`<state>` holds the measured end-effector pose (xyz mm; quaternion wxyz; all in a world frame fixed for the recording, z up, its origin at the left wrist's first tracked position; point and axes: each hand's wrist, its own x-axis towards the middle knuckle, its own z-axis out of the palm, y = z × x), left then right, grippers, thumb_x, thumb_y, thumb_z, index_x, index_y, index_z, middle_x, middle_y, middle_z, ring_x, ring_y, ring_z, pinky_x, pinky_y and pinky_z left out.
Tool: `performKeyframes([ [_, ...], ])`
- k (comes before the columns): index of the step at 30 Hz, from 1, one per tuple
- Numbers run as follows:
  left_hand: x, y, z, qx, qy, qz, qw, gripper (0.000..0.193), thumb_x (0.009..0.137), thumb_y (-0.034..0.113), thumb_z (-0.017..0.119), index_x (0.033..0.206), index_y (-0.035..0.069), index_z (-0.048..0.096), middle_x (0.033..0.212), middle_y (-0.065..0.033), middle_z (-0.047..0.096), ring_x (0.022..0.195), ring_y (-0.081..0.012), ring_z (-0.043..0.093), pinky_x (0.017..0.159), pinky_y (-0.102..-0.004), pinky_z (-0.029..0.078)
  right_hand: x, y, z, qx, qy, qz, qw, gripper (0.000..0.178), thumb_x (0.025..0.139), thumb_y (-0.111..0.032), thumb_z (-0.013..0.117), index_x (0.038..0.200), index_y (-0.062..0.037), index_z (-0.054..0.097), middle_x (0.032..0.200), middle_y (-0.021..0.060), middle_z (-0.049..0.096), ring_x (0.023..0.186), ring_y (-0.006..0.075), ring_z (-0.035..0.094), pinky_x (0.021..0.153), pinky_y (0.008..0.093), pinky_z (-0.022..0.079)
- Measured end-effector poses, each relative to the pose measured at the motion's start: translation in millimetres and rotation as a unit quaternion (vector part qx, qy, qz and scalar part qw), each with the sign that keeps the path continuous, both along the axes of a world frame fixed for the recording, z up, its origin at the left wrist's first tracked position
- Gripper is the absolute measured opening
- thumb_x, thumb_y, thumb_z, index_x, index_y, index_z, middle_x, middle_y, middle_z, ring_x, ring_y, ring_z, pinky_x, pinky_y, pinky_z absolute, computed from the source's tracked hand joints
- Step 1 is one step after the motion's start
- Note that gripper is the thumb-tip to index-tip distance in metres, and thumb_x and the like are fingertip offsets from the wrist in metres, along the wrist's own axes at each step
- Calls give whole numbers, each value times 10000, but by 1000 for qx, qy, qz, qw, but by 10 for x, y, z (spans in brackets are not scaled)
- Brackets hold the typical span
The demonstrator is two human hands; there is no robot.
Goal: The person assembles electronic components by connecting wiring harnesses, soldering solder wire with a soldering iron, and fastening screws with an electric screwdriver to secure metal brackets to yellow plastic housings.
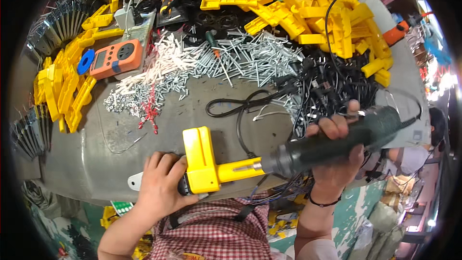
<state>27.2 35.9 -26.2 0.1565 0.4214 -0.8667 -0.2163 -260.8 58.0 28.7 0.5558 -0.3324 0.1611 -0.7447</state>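
My left hand (162,179) is closed on the lower left end of a yellow plastic tool housing (199,156). A flat metal plate (134,181) with a hole sticks out to the left of that hand, and a black part shows beside my fingers. My right hand (337,156) wraps round a dark corded electric screwdriver (308,151), held nearly level and slightly blurred. Its metal bit lies over the housing's narrow yellow handle. Whether the bit touches a screw there I cannot tell. A black cord (243,139) runs from the housing's handle up onto the table.
Long screws (264,60), white sleeves (173,60) and small nuts (115,101) lie heaped across the table (120,163). Yellow housings (308,9) pile up behind, black plugs and cords (332,82) at right. An orange multimeter (115,58) sits left; another person (409,159) is at far right.
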Motion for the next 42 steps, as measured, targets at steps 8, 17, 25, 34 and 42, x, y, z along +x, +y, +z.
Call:
performKeyframes([
  [8, -14, -28, 1, 4, 5, -17, 1000, 715, 397, 228, 814, 1021, 13, 541, 943, -135, 505, 884, -326, 473, 788, -414, 415, 196, -24, -367, 167, -126, -88, 974, 362, 863, -317, 538, 1152, -112, 465, 794, 19, 542, 786, 173, 505, 842, 415, 382],
  [17, 34, 13, 20, 0, 8, -5, 1000, 715, 423, 275, 808, 1024, 3, 530, 974, -143, 515, 925, -332, 480, 812, -418, 406, 325, -56, -508, 155, -202, -66, 965, 340, 804, -252, 583, 1103, -133, 472, 745, -6, 479, 702, 146, 441, 806, 378, 370],
  [25, 58, -8, -13, -5, 8, -15, 1000, 723, 504, 333, 796, 1082, 8, 508, 990, -130, 522, 925, -293, 485, 801, -389, 400, 360, -66, -568, 167, -180, -87, 966, 334, 834, -224, 564, 1122, -71, 492, 802, 4, 453, 780, 136, 461, 813, 332, 387],
  [34, 162, -92, 20, 110, 104, 10, 988, 703, 580, 319, 786, 1113, 12, 447, 1024, -159, 515, 996, -341, 486, 860, -413, 388, 337, -63, -564, 93, -211, -28, 973, 350, 826, -187, 564, 1144, -68, 478, 817, 12, 455, 794, 131, 450, 843, 341, 366],
  [42, 576, -826, -162, -63, 13, 249, 966, 249, 712, -37, 592, 942, 19, 516, 901, -146, 580, 866, -323, 565, 752, -352, 462, 338, -31, -597, 112, -207, -42, 971, 398, 843, -171, 548, 1214, -63, 450, 827, 26, 452, 821, 148, 452, 857, 347, 370],
])
